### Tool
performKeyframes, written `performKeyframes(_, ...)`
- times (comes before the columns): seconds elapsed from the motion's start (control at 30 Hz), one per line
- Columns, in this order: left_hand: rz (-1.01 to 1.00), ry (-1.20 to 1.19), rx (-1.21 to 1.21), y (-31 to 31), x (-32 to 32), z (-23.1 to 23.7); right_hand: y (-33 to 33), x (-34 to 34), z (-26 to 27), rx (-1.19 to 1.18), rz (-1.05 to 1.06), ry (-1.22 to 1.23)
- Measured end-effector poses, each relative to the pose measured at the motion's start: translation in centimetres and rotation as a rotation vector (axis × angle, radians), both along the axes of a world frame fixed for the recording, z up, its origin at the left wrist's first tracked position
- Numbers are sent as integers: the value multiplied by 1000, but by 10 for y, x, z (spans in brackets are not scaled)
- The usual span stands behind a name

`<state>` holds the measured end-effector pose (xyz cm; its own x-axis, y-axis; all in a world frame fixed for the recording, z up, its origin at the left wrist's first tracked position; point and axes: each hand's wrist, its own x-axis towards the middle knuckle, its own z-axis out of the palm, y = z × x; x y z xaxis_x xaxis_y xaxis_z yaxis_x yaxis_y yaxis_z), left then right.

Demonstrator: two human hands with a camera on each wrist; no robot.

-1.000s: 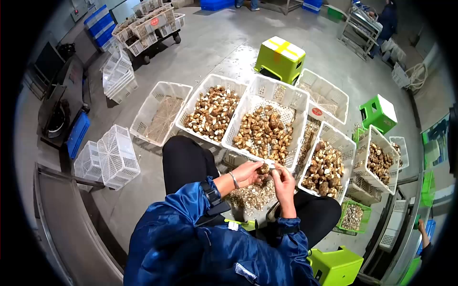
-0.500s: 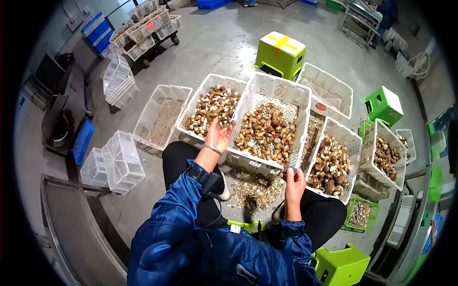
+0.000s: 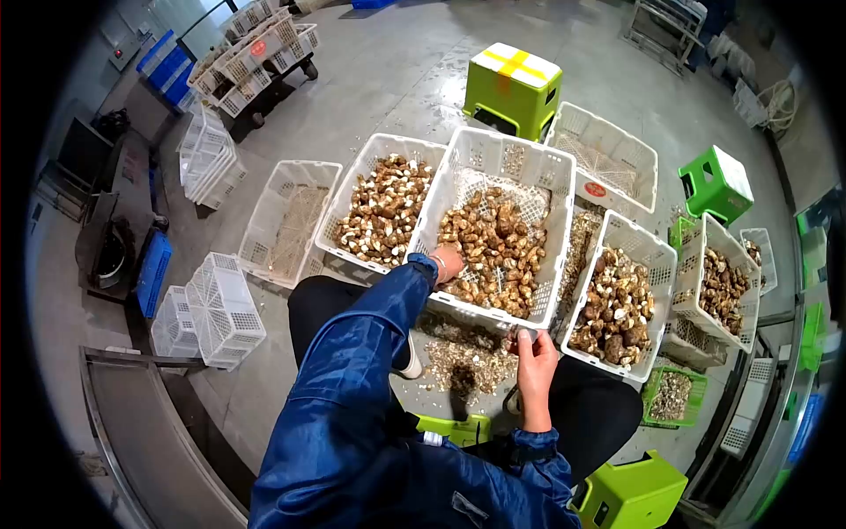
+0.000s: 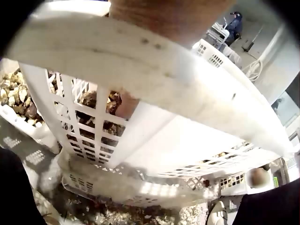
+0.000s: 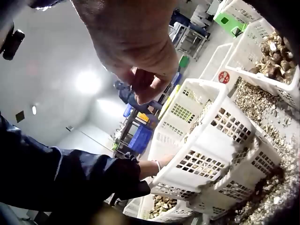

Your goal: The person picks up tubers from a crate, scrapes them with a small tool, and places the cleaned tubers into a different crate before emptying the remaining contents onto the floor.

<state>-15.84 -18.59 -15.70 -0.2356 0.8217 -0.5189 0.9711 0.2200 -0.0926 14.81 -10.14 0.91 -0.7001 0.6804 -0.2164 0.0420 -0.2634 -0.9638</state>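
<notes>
My left hand reaches over the near left side of the middle white crate, down at the brown-and-white mushrooms in it. In the left wrist view a fingertip shows through the crate's slats beside mushrooms; the other fingers are hidden. My right hand is just outside the crate's front rim, thumb and fingers pinching a small dark thing whose kind I cannot tell. In the right wrist view its fingers are curled.
Crates of mushrooms stand left and right of the middle one. Trimmings litter the floor between my legs. A crate with a webbed base stands far left. Green stools and stacked crates stand around.
My left hand parted from the right, swung left over the left crate, then moved right and down into the middle crate. The right hand stayed near the front rim, shifting slightly right.
</notes>
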Motion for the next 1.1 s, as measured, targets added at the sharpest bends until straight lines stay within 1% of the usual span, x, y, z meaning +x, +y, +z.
performKeyframes(0.07,-58,65,5,0,-3,-13,1,-1,-6,-7,9,-12)
performKeyframes(0.17,-66,12,108,-1,-6,-33,2,-4,-6,-1,28,-17)
performKeyframes(0.2,-103,54,63,-1,-3,-30,2,-4,-4,57,42,-41)
performKeyframes(0.23,-31,-25,59,0,-2,-27,1,-6,1,0,28,-47)
performKeyframes(0.3,-52,-3,-57,1,-1,-20,-1,-7,0,18,24,-41)
performKeyframes(0.37,197,-142,67,4,14,34,0,-4,-9,81,45,-73)
performKeyframes(0.4,350,-302,242,0,13,36,0,-2,-12,111,53,-87)
performKeyframes(0.43,504,-533,319,-2,16,38,0,-1,-13,135,53,-81)
performKeyframes(0.5,808,-998,471,-5,36,80,-2,-1,-11,187,56,-65)
performKeyframes(0.53,1081,-1413,403,-7,45,78,-1,0,-26,234,62,-109)
performKeyframes(0.57,1158,-1660,533,-12,69,115,-3,1,-24,208,61,-92)
performKeyframes(0.6,1136,-1745,601,-14,86,131,-4,0,-20,182,60,-74)
performKeyframes(0.63,1111,-1828,670,-17,100,139,-6,-1,-16,156,60,-55)
performKeyframes(0.7,1039,-1931,681,-29,118,141,-9,1,-10,170,62,-33)
performKeyframes(0.73,1064,-1948,728,-34,133,146,-11,1,-6,178,63,-22)
performKeyframes(0.77,1116,-1939,748,-37,147,164,-12,2,-3,186,65,-12)
performKeyframes(0.83,1087,-1910,761,-44,161,164,-17,3,3,171,51,31)
performKeyframes(0.87,1075,-1866,814,-47,166,152,-17,4,3,168,51,47)
performKeyframes(0.93,1072,-1747,865,-52,175,153,-19,5,3,133,38,60)
performKeyframes(0.97,1069,-1687,889,-54,178,154,-19,7,1,153,45,63)
performKeyframes(1.0,992,-1492,937,-54,180,157,-19,8,1,174,52,68)
performKeyframes(1.1,954,-1400,889,-58,185,160,-19,11,1,189,70,77)
